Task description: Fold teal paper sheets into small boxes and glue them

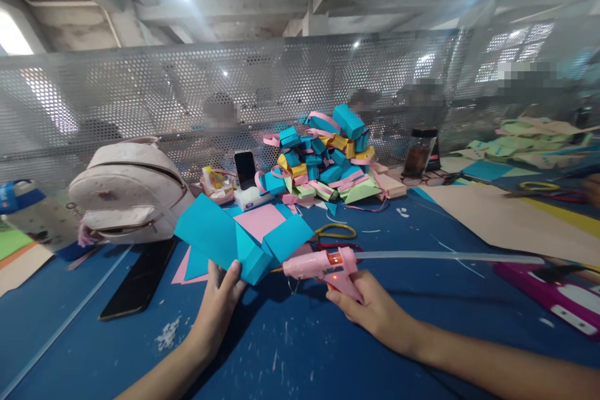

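The table (309, 356) has open room on its near side; the paper pile (328, 162) crowds the far side. Above the table, the left hand (220, 290) has its fingers clamped on the folded blue paper (206, 231) — too hard a pinch could crease it. The right hand (370, 305) has fingers wrapped round the pink glue gun (307, 265); its tip (277, 270), right by the paper, could burn the left thumb (232, 272) if it slipped.

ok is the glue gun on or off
On, it appears: a small orange light glows on the side of the glue gun.
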`<state>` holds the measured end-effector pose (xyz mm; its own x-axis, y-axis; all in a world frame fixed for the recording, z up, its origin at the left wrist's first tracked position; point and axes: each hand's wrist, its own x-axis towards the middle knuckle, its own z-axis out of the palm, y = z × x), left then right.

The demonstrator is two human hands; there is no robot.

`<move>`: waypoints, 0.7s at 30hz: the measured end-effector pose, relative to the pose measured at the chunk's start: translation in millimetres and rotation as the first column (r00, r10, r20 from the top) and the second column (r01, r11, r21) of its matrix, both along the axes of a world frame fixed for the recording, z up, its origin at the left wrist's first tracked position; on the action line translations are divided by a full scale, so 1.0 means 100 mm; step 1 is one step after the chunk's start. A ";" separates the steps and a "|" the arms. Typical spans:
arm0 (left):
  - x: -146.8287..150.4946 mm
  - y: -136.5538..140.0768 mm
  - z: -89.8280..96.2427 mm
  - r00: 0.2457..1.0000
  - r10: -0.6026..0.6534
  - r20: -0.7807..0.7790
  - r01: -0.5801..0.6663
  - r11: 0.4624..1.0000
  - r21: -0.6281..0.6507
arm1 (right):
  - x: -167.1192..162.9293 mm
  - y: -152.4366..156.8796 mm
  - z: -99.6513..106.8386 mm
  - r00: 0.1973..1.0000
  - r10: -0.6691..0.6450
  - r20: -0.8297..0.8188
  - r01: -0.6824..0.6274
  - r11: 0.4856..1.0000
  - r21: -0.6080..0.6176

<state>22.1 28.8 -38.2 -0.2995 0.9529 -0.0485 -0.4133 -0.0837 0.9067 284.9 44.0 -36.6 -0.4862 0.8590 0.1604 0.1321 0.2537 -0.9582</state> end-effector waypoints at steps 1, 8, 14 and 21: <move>0.00 0.00 0.00 1.000 0.004 0.002 -0.004 1.000 -0.004 | 0.00 0.00 0.01 0.999 -0.030 0.018 0.029 0.999 0.042; -0.03 0.04 -0.06 0.998 0.051 0.043 -0.048 0.997 -0.052 | 0.01 0.01 0.06 0.993 -0.088 0.080 0.063 0.960 0.271; -0.04 0.04 -0.07 0.998 0.039 0.038 -0.038 0.998 -0.040 | 0.04 0.02 0.07 0.988 -0.128 0.083 0.097 0.948 0.304; -0.03 0.04 -0.06 0.999 0.034 0.030 -0.033 0.999 -0.042 | 0.04 0.04 0.08 0.988 -0.136 0.075 0.106 0.942 0.317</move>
